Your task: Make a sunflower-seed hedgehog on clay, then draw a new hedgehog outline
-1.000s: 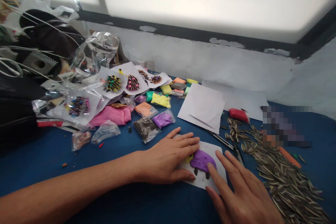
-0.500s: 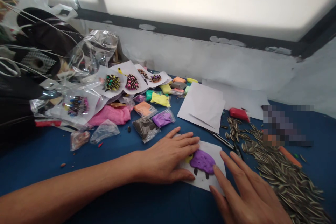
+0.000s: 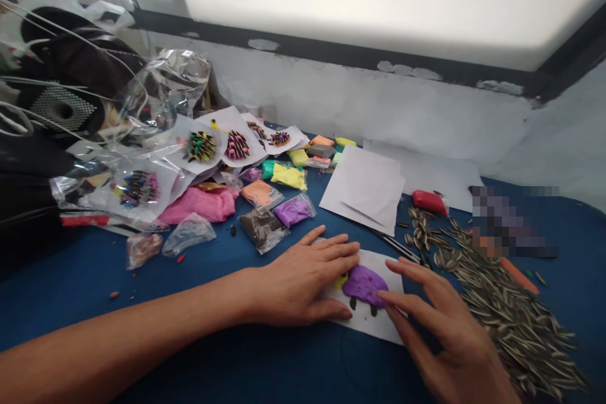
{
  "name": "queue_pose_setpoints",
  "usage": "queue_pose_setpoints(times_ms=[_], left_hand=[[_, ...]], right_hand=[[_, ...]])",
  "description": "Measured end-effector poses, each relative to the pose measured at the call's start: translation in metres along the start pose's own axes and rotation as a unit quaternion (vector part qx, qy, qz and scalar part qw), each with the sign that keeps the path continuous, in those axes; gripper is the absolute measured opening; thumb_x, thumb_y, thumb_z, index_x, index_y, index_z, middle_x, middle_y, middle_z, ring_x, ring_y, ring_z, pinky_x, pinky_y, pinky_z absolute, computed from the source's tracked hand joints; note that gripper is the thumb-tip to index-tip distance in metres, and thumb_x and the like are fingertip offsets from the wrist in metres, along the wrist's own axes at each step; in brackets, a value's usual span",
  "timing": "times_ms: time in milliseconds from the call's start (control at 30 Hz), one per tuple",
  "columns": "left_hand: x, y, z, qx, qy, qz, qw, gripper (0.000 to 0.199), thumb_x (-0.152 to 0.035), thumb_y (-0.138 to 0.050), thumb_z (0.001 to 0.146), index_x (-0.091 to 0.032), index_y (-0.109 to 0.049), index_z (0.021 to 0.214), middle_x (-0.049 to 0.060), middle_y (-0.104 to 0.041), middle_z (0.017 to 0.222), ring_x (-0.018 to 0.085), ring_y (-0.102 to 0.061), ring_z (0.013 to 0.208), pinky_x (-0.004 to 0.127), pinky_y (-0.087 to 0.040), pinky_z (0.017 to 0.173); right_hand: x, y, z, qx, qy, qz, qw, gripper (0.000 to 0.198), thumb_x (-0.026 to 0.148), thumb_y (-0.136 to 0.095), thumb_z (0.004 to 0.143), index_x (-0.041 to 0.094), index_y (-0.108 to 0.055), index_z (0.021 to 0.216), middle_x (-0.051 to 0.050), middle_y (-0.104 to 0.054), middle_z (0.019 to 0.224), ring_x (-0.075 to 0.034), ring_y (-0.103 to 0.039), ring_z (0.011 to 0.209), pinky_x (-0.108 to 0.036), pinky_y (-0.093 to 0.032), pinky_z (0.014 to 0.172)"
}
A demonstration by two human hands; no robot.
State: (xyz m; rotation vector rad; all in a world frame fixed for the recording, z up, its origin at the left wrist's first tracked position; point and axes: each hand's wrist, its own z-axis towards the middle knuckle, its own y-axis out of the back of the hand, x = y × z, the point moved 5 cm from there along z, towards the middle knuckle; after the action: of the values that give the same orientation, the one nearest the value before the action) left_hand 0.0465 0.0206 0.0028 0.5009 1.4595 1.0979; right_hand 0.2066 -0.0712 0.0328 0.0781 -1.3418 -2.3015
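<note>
A small white sheet (image 3: 379,327) lies on the blue table with a flat purple clay shape (image 3: 363,284) on it. Yellow clay (image 3: 339,279) adjoins the shape's left side, and short dark legs show below. My left hand (image 3: 315,278) lies flat over the sheet's left part, fingers stretched, partly covering the yellow clay. At the shape's right edge, the thumb and index finger of my right hand (image 3: 440,322) come together in a pinch on the purple clay. Its middle finger is extended above the sheet.
Many striped sunflower seeds (image 3: 516,328) spread at the right, beside a red clay pack (image 3: 430,202). White paper (image 3: 362,183) and pens (image 3: 398,245) lie behind the sheet. Bagged clay (image 3: 294,209) and seed-covered clay figures (image 3: 237,145) occupy the left and back.
My right thumb has moved up toward the index finger, closing at the purple clay's right edge. The middle finger has lifted slightly leftward. My left hand stays on the sheet.
</note>
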Motion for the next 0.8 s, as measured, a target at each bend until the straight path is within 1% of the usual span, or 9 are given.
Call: queue_pose_setpoints(times_ms=[67, 133, 200, 300, 433, 533, 600, 700, 800], left_hand=[[0.000, 0.000, 0.000, -0.004, -0.002, -0.001, 1.000, 0.070, -0.047, -0.066, 0.092, -0.014, -0.039, 0.148, 0.014, -0.033, 0.155, 0.027, -0.022, 0.147, 0.047, -0.005, 0.121], [0.000, 0.001, 0.000, -0.002, -0.002, -0.001, 1.000, 0.070, -0.047, -0.065, 0.092, -0.014, -0.039, 0.148, 0.014, -0.033, 0.155, 0.027, -0.023, 0.147, 0.046, -0.004, 0.121], [-0.001, 0.001, -0.001, -0.001, -0.002, 0.000, 1.000, 0.069, -0.047, -0.065, 0.092, -0.014, -0.039, 0.148, 0.014, -0.033, 0.155, 0.028, -0.023, 0.147, 0.046, -0.004, 0.120], [-0.001, 0.001, -0.001, -0.001, -0.002, 0.001, 1.000, 0.069, -0.047, -0.065, 0.093, -0.013, -0.040, 0.148, 0.015, -0.033, 0.155, 0.028, -0.023, 0.147, 0.047, -0.004, 0.120], [0.000, 0.000, 0.000, 0.004, 0.000, 0.003, 1.000, 0.071, -0.046, -0.066, 0.092, -0.011, -0.039, 0.148, 0.015, -0.034, 0.155, 0.027, -0.022, 0.147, 0.046, -0.003, 0.120], [0.000, 0.001, 0.000, -0.002, -0.003, 0.002, 1.000, 0.070, -0.047, -0.065, 0.093, -0.012, -0.039, 0.148, 0.015, -0.034, 0.155, 0.027, -0.022, 0.147, 0.046, -0.003, 0.120], [0.000, 0.001, 0.000, -0.002, -0.003, 0.001, 1.000, 0.071, -0.047, -0.065, 0.092, -0.011, -0.039, 0.148, 0.015, -0.034, 0.155, 0.027, -0.022, 0.147, 0.047, -0.004, 0.121], [0.000, 0.001, -0.001, -0.004, -0.005, -0.002, 1.000, 0.071, -0.047, -0.065, 0.092, -0.011, -0.040, 0.148, 0.015, -0.034, 0.155, 0.028, -0.023, 0.147, 0.047, -0.003, 0.121], [0.000, 0.001, -0.001, -0.005, -0.005, -0.007, 1.000, 0.070, -0.047, -0.064, 0.092, -0.013, -0.039, 0.148, 0.015, -0.034, 0.155, 0.028, -0.023, 0.147, 0.048, -0.004, 0.120]], right_hand=[[0.004, -0.003, -0.003, 0.019, 0.036, -0.008, 0.999, 0.029, 0.009, -0.051, 0.089, 0.023, -0.068, 0.108, -0.012, -0.059, 0.131, -0.025, -0.053, 0.127, -0.043, -0.052, 0.094], [0.005, -0.007, -0.007, 0.039, 0.055, -0.020, 0.998, 0.040, 0.003, -0.046, 0.087, 0.022, -0.067, 0.116, -0.014, -0.053, 0.139, -0.027, -0.046, 0.134, -0.046, -0.049, 0.097], [0.004, -0.010, -0.010, 0.049, 0.065, -0.026, 0.996, 0.046, -0.001, -0.043, 0.086, 0.022, -0.067, 0.119, -0.015, -0.049, 0.143, -0.028, -0.042, 0.137, -0.049, -0.048, 0.099], [0.003, -0.012, -0.010, 0.048, 0.093, -0.035, 0.994, 0.046, -0.002, -0.045, 0.084, 0.020, -0.069, 0.117, -0.016, -0.050, 0.143, -0.029, -0.041, 0.138, -0.049, -0.049, 0.097], [0.006, -0.009, -0.007, 0.044, 0.116, -0.058, 0.991, 0.047, -0.003, -0.048, 0.081, 0.021, -0.072, 0.114, -0.017, -0.054, 0.140, -0.029, -0.045, 0.136, -0.046, -0.052, 0.094], [0.006, -0.004, -0.005, 0.038, 0.095, -0.043, 0.994, 0.041, 0.000, -0.049, 0.082, 0.019, -0.072, 0.110, -0.016, -0.058, 0.138, -0.029, -0.049, 0.133, -0.044, -0.052, 0.095], [0.003, 0.001, -0.004, 0.022, 0.056, -0.031, 0.998, 0.034, 0.004, -0.049, 0.084, 0.019, -0.071, 0.104, -0.014, -0.062, 0.132, -0.026, -0.055, 0.127, -0.042, -0.053, 0.094], [-0.003, 0.005, -0.002, 0.001, -0.010, -0.021, 1.000, 0.027, 0.006, -0.045, 0.085, 0.023, -0.067, 0.087, -0.009, -0.067, 0.121, -0.022, -0.062, 0.115, -0.038, -0.055, 0.089], [-0.006, 0.003, -0.004, 0.010, -0.032, -0.012, 0.999, 0.027, 0.007, -0.044, 0.085, 0.024, -0.063, 0.080, -0.008, -0.067, 0.120, -0.023, -0.063, 0.115, -0.039, -0.056, 0.088]])
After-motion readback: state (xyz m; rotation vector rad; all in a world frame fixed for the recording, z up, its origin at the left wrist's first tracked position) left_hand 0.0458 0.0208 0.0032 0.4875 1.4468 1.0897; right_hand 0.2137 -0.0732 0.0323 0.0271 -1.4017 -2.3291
